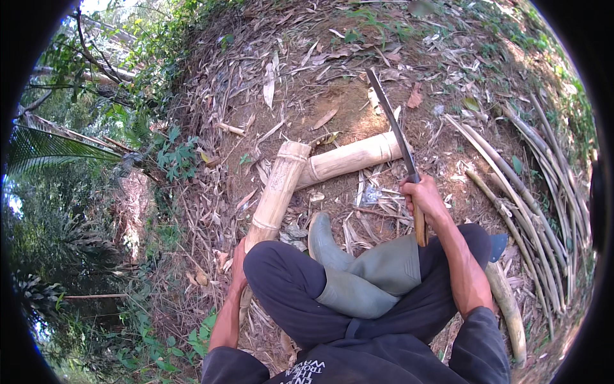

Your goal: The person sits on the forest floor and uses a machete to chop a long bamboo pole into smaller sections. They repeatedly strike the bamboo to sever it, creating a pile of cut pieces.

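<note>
My right hand (pixel 425 198) is closed round the wooden handle of a machete (pixel 391 118). Its long dark blade points up and away, tip over the leaf litter. A pale, peeled bamboo section (pixel 276 192) slants from beside my left knee, its far end resting on or against a second bamboo section (pixel 352 159) lying crosswise. The machete's blade passes by that second section's right end. Alongside the near end of the slanting bamboo is my left hand (pixel 239 257), touching its left side; my knee and the bamboo hide its fingers.
My green rubber boots (pixel 368 281) are crossed between bamboo and lap. Long thin bamboo poles (pixel 531 211) lie in a bundle at right. Near my right knee are a bluish flat piece (pixel 499 246) and a thick pale stick (pixel 507 313). Dry leaves cover the ground; shrubs (pixel 176 153) grow at left.
</note>
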{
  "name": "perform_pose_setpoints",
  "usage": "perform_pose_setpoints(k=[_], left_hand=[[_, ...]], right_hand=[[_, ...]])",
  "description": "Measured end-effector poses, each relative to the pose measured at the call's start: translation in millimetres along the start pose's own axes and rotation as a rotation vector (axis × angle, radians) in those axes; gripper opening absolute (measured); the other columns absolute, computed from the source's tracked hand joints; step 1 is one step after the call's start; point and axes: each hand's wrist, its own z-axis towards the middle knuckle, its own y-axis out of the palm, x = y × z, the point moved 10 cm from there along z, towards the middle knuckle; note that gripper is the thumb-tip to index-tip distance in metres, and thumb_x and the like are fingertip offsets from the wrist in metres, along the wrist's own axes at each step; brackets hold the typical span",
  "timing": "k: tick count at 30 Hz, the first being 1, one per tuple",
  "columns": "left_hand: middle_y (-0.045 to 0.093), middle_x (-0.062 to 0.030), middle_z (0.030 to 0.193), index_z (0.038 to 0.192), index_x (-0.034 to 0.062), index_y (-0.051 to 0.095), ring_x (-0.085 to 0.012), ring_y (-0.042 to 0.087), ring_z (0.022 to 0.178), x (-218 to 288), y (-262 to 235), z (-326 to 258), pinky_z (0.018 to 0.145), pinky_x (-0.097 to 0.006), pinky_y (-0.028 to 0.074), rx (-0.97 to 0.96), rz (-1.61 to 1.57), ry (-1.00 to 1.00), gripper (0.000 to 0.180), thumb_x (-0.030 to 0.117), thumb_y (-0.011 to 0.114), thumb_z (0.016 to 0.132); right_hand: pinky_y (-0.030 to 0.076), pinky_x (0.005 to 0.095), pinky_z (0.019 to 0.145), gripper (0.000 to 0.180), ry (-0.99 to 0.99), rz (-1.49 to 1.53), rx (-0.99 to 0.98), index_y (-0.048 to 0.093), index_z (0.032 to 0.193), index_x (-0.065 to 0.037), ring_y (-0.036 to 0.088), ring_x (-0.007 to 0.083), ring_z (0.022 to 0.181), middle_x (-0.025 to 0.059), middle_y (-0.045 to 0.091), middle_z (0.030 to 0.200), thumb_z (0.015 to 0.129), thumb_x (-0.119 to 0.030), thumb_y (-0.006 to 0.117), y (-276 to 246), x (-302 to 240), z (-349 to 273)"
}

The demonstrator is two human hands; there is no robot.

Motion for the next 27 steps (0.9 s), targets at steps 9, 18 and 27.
perform_pose_setpoints(k=[9, 18, 27], left_hand=[[0.050, -0.0241, 0.122, 0.144, 0.0028, 0.039, -0.0401, 0.052, 0.110, -65, -1, -21, 0.094, -0.047, 0.041, 0.102, 0.146, -0.269, 0.065, 0.029, 0.063, 0.090], [0.045, -0.0219, 0.128, 0.147, 0.0065, 0.036, -0.0387, 0.045, 0.119, -149, -15, -31, 0.102, -0.050, 0.033, 0.349, 0.314, -0.231, 0.064, 0.032, 0.059, 0.092], [0.041, -0.0267, 0.138, 0.147, 0.0009, 0.032, -0.0405, 0.040, 0.131, -205, -60, 35, 0.110, -0.051, 0.027, 0.203, 0.022, -0.190, 0.099, 0.045, 0.078, 0.072]], right_hand=[[0.042, 0.0292, 0.042, 0.022, -0.067, -0.262, -0.023, 0.060, 0.096, 0.004, 0.050, 0.0121, 0.045, 0.0027, 0.053, 0.062, 0.077, -0.005, 0.058, 79, 4, 3], [0.051, 0.0369, 0.073, 0.033, -0.244, -0.706, 0.028, 0.066, 0.105, 0.003, 0.064, 0.0247, 0.074, 0.0181, 0.069, 0.083, 0.077, -0.014, 0.063, 188, -6, -7], [0.045, 0.0352, 0.059, 0.043, -0.287, -0.826, -0.089, 0.060, 0.116, 0.005, 0.054, 0.0185, 0.060, 0.0102, 0.059, 0.068, 0.080, -0.017, 0.066, 332, 70, -3]])
